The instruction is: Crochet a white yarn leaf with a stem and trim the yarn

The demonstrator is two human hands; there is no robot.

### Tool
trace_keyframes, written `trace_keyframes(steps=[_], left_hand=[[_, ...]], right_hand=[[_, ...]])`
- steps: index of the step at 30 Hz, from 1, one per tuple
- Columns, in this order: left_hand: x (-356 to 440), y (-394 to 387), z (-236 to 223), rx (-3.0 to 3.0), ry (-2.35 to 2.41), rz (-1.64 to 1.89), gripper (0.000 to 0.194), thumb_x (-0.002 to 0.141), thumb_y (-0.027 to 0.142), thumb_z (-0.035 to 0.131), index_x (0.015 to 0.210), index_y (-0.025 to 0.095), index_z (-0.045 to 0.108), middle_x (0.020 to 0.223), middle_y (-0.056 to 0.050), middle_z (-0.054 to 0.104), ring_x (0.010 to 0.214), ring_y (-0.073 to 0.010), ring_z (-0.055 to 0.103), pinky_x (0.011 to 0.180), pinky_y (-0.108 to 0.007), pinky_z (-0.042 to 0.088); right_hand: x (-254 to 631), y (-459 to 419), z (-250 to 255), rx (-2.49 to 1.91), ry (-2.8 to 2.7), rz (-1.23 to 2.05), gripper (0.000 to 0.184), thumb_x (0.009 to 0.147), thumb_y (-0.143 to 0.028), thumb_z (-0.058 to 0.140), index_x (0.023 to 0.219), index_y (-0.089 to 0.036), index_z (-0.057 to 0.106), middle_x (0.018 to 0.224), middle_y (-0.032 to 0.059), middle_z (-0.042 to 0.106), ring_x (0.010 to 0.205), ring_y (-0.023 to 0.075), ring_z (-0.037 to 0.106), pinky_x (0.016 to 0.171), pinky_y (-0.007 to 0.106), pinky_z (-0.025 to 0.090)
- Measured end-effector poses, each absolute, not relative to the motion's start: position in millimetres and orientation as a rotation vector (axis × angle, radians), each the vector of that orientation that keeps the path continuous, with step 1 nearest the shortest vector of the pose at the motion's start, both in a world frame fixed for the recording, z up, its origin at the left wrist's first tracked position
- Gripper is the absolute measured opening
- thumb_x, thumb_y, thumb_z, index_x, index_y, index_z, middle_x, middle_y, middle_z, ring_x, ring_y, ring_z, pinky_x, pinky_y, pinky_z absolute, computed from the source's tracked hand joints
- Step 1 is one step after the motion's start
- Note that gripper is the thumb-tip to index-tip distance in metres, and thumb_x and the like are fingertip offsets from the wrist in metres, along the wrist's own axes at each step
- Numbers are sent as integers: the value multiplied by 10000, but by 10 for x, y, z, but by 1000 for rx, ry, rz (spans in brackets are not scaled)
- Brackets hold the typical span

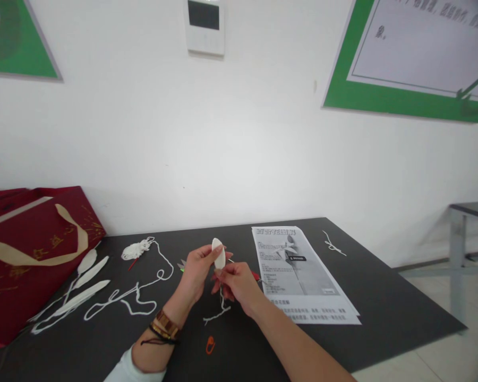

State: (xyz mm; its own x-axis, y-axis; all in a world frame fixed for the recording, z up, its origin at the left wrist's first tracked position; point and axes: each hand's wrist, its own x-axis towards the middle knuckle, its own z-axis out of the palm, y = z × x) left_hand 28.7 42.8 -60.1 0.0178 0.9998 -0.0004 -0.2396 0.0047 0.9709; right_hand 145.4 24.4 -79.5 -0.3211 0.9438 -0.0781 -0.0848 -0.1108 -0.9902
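Note:
A small white petal-shaped piece (219,255), apparently crocheted, is held upright between my hands over the table. My left hand (199,265) pinches its upper part between thumb and fingers. At its lower end, the fingers of my right hand (239,286) are closed on the same piece. White yarn tails (222,305) hang below it onto the table. Just beyond my right hand lies a red-handled tool (256,276), mostly hidden. Grey scissor-like blades (180,265) with a bit of green show behind my left wrist. An orange stitch marker (210,345) lies in front.
The dark table (302,350) carries printed pattern sheets (314,305) at right and a short yarn scrap (333,245) beyond. At left are a yarn ball (134,251), a red stick (133,264), several white petals (91,271) and a dark red bag (27,228). A wall stands behind.

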Motion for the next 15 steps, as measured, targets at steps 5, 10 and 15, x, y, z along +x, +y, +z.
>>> trace_keyframes(steps=[5, 10, 15], left_hand=[[275, 475, -621, 961, 1076, 1508, 301, 624, 368, 706, 742, 91, 686, 702, -113, 700, 615, -179, 627, 606, -276, 483], [277, 484, -594, 882, 1000, 1547, 304, 637, 347, 706, 799, 92, 668, 707, -92, 695, 628, -182, 638, 624, -300, 507], [235, 441, -566, 909, 918, 1365, 347, 652, 349, 701, 891, 99, 667, 800, -112, 694, 667, -173, 636, 651, -287, 497]], right_hand=[[1448, 226, -791, -1065, -1408, 1617, 354, 711, -420, 617, 715, -69, 653, 600, 72, 640, 365, 61, 445, 310, 149, 254], [1458, 209, -806, -1060, -1467, 1702, 257, 702, -338, 620, 681, -83, 635, 635, 77, 655, 377, 61, 455, 312, 140, 269], [1510, 256, -788, -1053, -1412, 1602, 287, 717, -370, 612, 717, -84, 637, 599, 57, 639, 353, 48, 409, 318, 151, 246]])
